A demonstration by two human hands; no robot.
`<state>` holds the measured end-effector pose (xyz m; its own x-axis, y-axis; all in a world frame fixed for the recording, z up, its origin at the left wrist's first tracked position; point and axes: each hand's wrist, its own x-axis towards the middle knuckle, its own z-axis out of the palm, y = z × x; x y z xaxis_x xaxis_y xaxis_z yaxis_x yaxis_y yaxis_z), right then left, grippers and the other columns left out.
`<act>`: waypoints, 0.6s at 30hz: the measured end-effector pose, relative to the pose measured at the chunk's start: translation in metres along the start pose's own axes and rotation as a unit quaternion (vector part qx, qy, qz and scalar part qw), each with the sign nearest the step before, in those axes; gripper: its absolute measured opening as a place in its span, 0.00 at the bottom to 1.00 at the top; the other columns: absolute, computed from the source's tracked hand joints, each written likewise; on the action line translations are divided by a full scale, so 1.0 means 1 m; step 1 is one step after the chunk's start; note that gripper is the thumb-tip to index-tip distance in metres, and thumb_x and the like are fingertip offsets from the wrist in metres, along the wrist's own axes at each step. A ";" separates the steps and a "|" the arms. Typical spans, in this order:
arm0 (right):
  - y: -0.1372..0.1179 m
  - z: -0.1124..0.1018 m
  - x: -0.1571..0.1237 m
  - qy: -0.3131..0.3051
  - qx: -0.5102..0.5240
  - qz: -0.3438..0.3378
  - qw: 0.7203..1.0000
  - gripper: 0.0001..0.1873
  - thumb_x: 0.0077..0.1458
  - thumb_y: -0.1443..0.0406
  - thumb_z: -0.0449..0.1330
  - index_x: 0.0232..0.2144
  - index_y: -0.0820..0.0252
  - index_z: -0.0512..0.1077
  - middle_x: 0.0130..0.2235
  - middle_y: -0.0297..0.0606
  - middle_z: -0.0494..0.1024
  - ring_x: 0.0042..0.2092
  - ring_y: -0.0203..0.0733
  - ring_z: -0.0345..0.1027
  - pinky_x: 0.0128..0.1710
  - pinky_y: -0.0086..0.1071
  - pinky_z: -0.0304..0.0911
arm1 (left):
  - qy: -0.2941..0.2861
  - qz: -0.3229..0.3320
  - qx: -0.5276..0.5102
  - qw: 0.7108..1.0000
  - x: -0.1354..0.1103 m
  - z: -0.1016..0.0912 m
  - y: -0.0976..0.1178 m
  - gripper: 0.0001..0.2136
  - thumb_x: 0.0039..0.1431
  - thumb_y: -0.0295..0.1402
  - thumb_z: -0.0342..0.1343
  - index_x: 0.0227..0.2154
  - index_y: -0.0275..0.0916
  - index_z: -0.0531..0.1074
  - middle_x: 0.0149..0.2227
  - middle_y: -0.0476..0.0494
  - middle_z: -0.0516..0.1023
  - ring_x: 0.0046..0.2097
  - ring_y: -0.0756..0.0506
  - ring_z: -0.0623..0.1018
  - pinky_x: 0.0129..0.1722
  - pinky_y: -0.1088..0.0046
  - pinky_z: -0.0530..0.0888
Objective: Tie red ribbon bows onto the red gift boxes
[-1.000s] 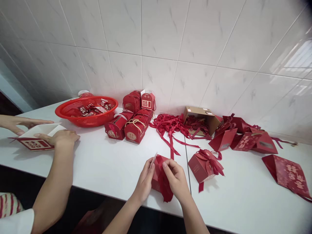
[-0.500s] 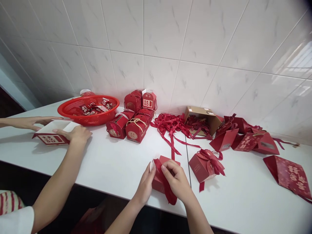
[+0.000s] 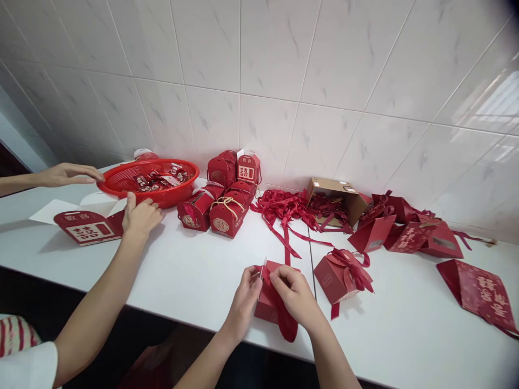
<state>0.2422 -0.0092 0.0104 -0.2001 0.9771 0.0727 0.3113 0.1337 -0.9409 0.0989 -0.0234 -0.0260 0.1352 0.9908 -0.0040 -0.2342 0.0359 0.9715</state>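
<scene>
A small red gift box [image 3: 268, 302] sits near the front edge of the white table [image 3: 186, 270], with a red ribbon [image 3: 286, 323] draped over it. My left hand [image 3: 245, 302] is closed on the box's left side, pinching a flap at its top. My right hand [image 3: 295, 296] is closed on the ribbon over the box's top. A finished red box with a ribbon bow [image 3: 343, 274] stands just to the right.
Another person at the left has a hand [image 3: 140, 215] on a flat unfolded red box [image 3: 87, 228] and the other hand [image 3: 67, 174] by a red basket [image 3: 148, 181] of sweets. Finished boxes [image 3: 225, 197], loose ribbons [image 3: 286, 210], a cardboard box [image 3: 336, 197] and flat red boxes [image 3: 478, 290] lie behind.
My hands have kept working the ribbon on the box, barely shifting. The other person's box has gone from folded up to lying flat, and their far hand moved to the basket.
</scene>
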 end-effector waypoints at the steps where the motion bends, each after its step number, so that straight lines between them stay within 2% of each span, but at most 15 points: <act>1: -0.001 0.000 0.001 -0.003 -0.005 -0.001 1.000 0.17 0.60 0.57 0.52 0.22 0.58 0.62 0.25 0.31 0.66 0.29 0.37 0.58 0.30 0.31 0.54 | 0.014 -0.004 0.017 1.000 0.003 -0.002 0.000 0.20 0.63 0.51 0.47 0.44 0.41 0.68 0.48 0.41 0.76 0.48 0.42 0.75 0.48 0.66 0.71; 4: -0.004 0.001 0.002 -0.008 -0.025 -0.015 1.000 0.16 0.61 0.58 0.51 0.22 0.58 0.63 0.25 0.31 0.67 0.29 0.37 0.59 0.30 0.30 0.54 | 0.048 -0.006 0.098 0.994 0.015 -0.005 0.006 0.21 0.64 0.51 0.42 0.42 0.40 0.70 0.47 0.39 0.75 0.46 0.42 0.76 0.46 0.66 0.72; 7: -0.005 0.000 0.002 0.017 -0.025 -0.031 0.999 0.15 0.59 0.57 0.54 0.25 0.59 0.68 0.26 0.33 0.69 0.28 0.38 0.60 0.29 0.31 0.56 | 0.049 0.028 0.177 0.983 0.028 -0.010 0.013 0.17 0.61 0.47 0.47 0.33 0.39 0.72 0.49 0.39 0.75 0.48 0.41 0.76 0.45 0.67 0.73; 9: -0.002 -0.006 -0.003 0.079 0.008 -0.054 0.995 0.12 0.59 0.57 0.56 0.32 0.59 0.72 0.30 0.35 0.72 0.30 0.39 0.64 0.31 0.31 0.60 | 0.056 0.043 0.209 0.975 0.034 -0.019 0.015 0.15 0.57 0.46 0.51 0.26 0.39 0.71 0.48 0.40 0.76 0.48 0.40 0.76 0.46 0.68 0.73; 11: 0.006 -0.017 -0.014 0.181 0.038 -0.084 0.979 0.12 0.58 0.56 0.57 0.38 0.58 0.73 0.36 0.38 0.73 0.36 0.41 0.67 0.35 0.33 0.64 | 0.091 0.041 0.241 0.965 0.036 -0.037 0.013 0.13 0.54 0.44 0.53 0.24 0.39 0.70 0.44 0.40 0.77 0.47 0.39 0.75 0.48 0.64 0.71; 13: 0.019 -0.030 -0.028 0.272 0.034 -0.085 0.958 0.12 0.58 0.56 0.58 0.37 0.57 0.72 0.38 0.39 0.73 0.39 0.42 0.68 0.38 0.33 0.65 | 0.154 0.035 0.282 0.946 0.036 -0.060 0.011 0.10 0.51 0.41 0.55 0.24 0.40 0.69 0.39 0.39 0.75 0.49 0.34 0.72 0.53 0.56 0.66; 14: 0.026 -0.037 -0.036 0.294 0.023 -0.070 0.953 0.12 0.58 0.55 0.59 0.35 0.57 0.72 0.37 0.39 0.73 0.39 0.43 0.68 0.37 0.34 0.65 | 0.185 0.031 0.300 0.935 0.036 -0.071 0.010 0.09 0.49 0.39 0.57 0.22 0.40 0.67 0.38 0.37 0.74 0.52 0.31 0.69 0.55 0.52 0.62; 16: 0.040 -0.045 -0.049 0.288 0.005 -0.025 0.957 0.13 0.57 0.54 0.58 0.34 0.57 0.73 0.36 0.40 0.74 0.38 0.44 0.69 0.37 0.34 0.66 | 0.227 0.027 0.323 0.918 0.034 -0.086 0.009 0.08 0.47 0.36 0.58 0.21 0.40 0.65 0.38 0.35 0.71 0.56 0.26 0.63 0.56 0.47 0.57; 18: 0.051 -0.047 -0.057 0.245 0.005 0.014 0.969 0.15 0.57 0.52 0.58 0.36 0.58 0.73 0.39 0.42 0.76 0.41 0.46 0.71 0.38 0.36 0.67 | 0.229 0.035 0.325 0.917 0.035 -0.087 0.009 0.07 0.47 0.36 0.59 0.25 0.41 0.66 0.41 0.36 0.71 0.57 0.27 0.61 0.57 0.49 0.56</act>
<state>0.3126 -0.0506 -0.0261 0.2752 0.9418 0.1931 0.2997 0.1068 -0.9480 0.0172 0.0225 -0.0382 -0.3126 0.9436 0.1093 0.4160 0.0325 0.9088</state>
